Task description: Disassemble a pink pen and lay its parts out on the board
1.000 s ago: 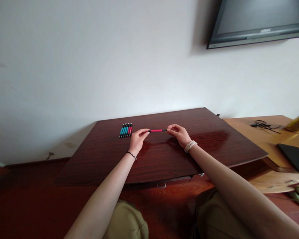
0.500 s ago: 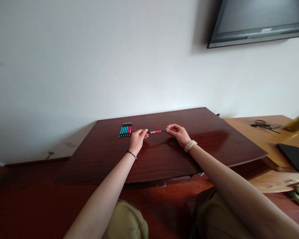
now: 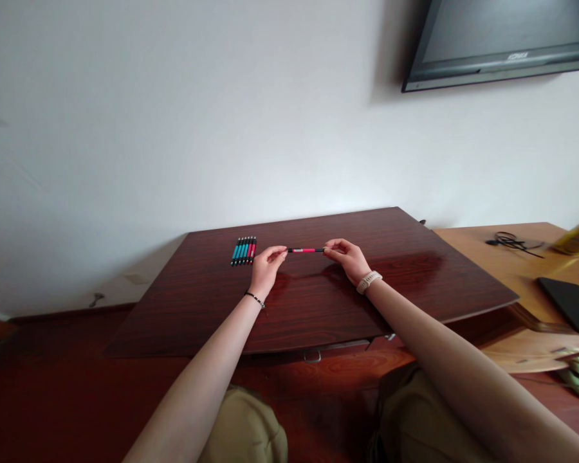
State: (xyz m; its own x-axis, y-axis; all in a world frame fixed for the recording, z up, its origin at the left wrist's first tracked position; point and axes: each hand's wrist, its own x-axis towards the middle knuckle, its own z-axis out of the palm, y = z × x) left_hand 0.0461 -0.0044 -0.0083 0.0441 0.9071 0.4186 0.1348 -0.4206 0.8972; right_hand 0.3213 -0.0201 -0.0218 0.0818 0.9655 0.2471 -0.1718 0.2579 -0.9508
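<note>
While the left hand (image 3: 267, 267) and right hand (image 3: 349, 259) pinched opposite ends of the pink pen (image 3: 307, 250) mid-frame, holding it level seemed the step — any next move apparently called for an even grip.

Over the wood-grained red-brown table (image 3: 313, 308) is a pink-and-black pen (image 3: 309, 250); on it, black-ended teal and pink pens (image 3: 244, 251).

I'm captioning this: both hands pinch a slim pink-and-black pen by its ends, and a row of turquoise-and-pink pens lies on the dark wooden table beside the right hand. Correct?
Wrong side: in the head view, the row of turquoise-and-pink pens lies on the dark wooden table beside the left hand. The slim pink-and-black pen is as you said.
</note>
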